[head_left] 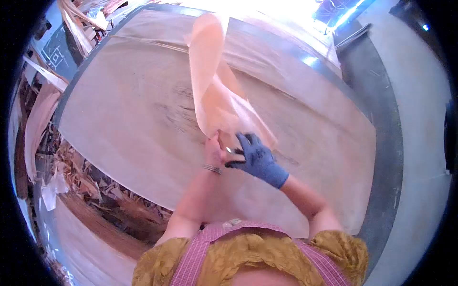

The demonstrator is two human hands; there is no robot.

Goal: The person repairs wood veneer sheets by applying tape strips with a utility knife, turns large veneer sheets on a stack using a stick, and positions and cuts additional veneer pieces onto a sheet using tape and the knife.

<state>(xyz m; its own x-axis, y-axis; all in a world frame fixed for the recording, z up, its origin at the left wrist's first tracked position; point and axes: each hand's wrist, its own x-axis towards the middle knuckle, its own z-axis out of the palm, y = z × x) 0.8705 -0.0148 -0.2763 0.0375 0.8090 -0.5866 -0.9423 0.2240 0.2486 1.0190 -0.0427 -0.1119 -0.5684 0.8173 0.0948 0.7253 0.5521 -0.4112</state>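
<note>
A long, pale strip of wood veneer [206, 62] lies twisted and folded on the large sheet, running from the far edge toward me. My left hand [216, 151], bare with bracelets at the wrist, is closed on its near end. Just to the right, my right hand [260, 161] wears a blue-grey glove with dark fingertips. Its fingers are spread apart near the lower edge of the veneer. A small bright glint shows between the two hands; I cannot make out what it is.
Under the strip is a broad veneer sheet [129, 100] with dark marks and a long crease. Veneer scraps [78, 176] are heaped along the left side. A dark metal ledge [381, 181] borders the right, and strong light glares at the far end.
</note>
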